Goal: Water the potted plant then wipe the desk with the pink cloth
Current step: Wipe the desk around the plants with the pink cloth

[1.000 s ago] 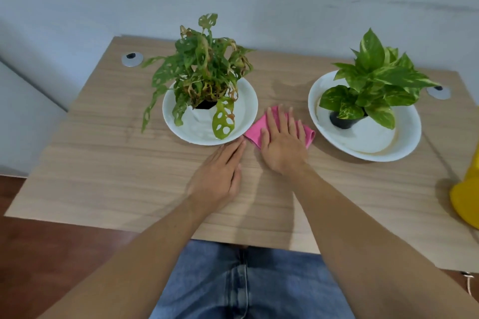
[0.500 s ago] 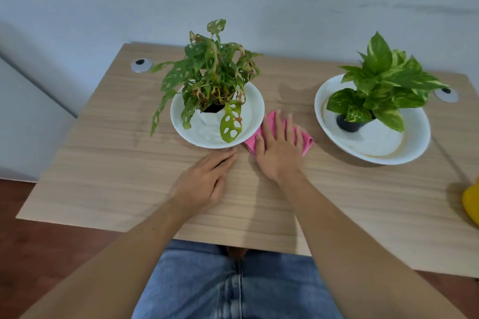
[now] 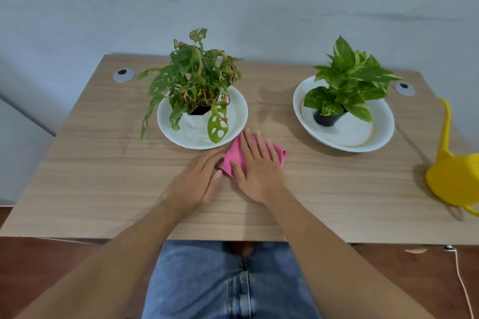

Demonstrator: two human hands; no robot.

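Note:
A folded pink cloth (image 3: 234,155) lies on the wooden desk (image 3: 103,163) between two plant dishes. My right hand (image 3: 258,171) presses flat on it with straight fingers. My left hand (image 3: 198,181) rests flat on the desk just left of the cloth, fingertips at its edge. A holey-leaved potted plant (image 3: 194,80) stands in a white dish (image 3: 238,111) at centre left. A second leafy plant (image 3: 350,77) in a black pot sits in another white dish (image 3: 383,132) at right. The yellow watering can (image 3: 451,179) stands at the desk's right edge.
Two round cable grommets sit in the desk's back corners, one left (image 3: 124,75), one right (image 3: 404,88). A grey wall runs behind the desk. A thin cable (image 3: 464,282) trails on the brown floor at lower right. My jeans show below the front edge.
My right hand has slid the cloth slightly toward the left dish. My left hand has moved right, closer to the cloth. The view pulled back, revealing more of the watering can.

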